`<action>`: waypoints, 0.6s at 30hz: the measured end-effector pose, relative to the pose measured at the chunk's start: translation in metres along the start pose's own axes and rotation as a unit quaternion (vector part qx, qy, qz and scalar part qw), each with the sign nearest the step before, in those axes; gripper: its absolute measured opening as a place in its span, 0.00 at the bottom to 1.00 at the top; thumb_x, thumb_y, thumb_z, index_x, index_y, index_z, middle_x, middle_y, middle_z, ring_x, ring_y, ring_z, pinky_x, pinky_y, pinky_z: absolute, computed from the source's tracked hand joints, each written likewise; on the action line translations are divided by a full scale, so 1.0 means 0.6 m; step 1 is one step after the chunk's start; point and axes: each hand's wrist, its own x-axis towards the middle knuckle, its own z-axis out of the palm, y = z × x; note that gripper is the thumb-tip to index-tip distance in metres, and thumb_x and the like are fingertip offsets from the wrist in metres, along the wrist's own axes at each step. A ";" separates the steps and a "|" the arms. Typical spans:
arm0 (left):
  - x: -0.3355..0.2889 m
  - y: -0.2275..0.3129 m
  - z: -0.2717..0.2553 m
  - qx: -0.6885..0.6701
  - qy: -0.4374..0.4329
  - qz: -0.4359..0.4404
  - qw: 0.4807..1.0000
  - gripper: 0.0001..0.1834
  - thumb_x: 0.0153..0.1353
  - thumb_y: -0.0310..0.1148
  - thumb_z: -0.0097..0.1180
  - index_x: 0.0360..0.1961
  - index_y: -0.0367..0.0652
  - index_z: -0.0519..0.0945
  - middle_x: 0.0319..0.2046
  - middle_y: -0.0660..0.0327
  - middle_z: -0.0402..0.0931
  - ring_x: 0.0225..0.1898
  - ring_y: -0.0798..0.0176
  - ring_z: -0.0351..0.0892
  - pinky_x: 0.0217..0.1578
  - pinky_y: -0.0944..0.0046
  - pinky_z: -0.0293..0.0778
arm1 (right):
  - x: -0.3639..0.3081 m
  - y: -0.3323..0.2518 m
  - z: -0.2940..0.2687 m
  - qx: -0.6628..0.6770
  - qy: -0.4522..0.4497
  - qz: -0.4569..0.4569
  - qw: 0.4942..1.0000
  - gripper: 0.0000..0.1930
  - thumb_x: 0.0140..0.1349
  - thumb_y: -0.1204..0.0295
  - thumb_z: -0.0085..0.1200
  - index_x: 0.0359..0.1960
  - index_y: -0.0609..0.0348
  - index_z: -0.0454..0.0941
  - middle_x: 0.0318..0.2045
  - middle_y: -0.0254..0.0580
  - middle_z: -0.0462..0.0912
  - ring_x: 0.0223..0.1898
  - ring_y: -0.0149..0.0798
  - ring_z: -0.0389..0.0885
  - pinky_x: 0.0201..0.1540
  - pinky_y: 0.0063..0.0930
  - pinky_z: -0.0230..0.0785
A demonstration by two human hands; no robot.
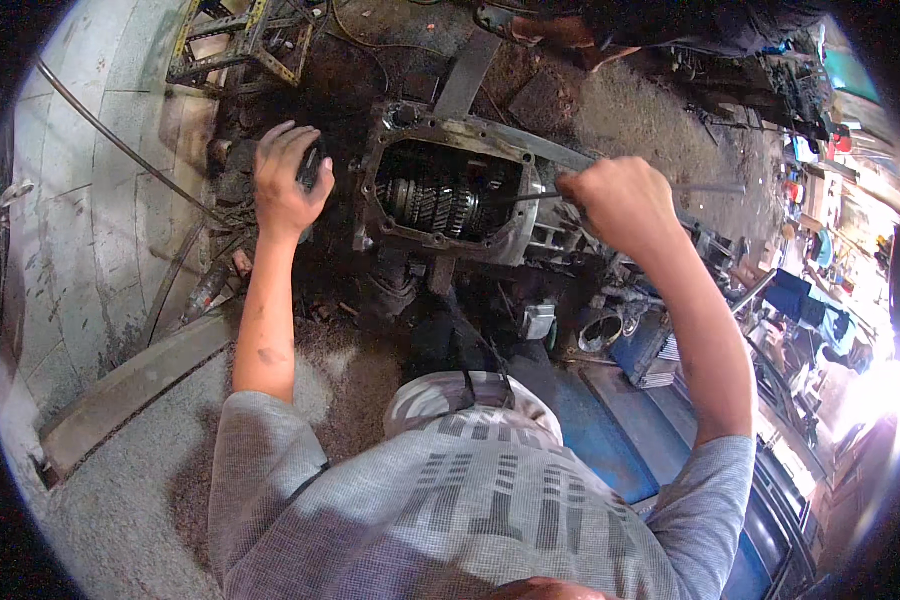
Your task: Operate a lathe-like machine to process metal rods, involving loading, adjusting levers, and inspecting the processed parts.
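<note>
An opened gearbox housing (518, 228) lies in front of me, its flange lined with bolt holes. Inside it, several toothed gears (432, 207) sit in a row on a shaft. My right hand (625, 200) is closed in a fist round a long thin metal rod (710, 188). One end of the rod reaches into the housing's right side, near the gears; the other sticks out to the right. Left of the housing, my left hand (288, 185) curves round a dark rounded part (312, 158), thumb apart from the fingers. What that part joins to is hidden in shadow.
A yellowish metal frame (238, 40) stands at the far left. A hose (120, 145) crosses the pale tiles. Another person's hand (560, 32) shows at the top. A flat metal bar (467, 75) adjoins the housing, and loose parts (602, 328) crowd the right.
</note>
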 end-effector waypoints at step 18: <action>0.002 -0.005 -0.005 0.030 -0.076 -0.005 0.997 0.17 0.54 0.36 0.59 0.45 0.44 0.78 0.44 0.57 0.77 0.51 0.51 0.72 0.52 0.52 0.65 | -0.057 -0.109 0.005 -0.027 0.019 -0.006 0.999 0.03 0.51 0.73 0.52 0.24 0.53 0.79 0.19 0.42 0.80 0.23 0.42 0.83 0.20 0.33 0.73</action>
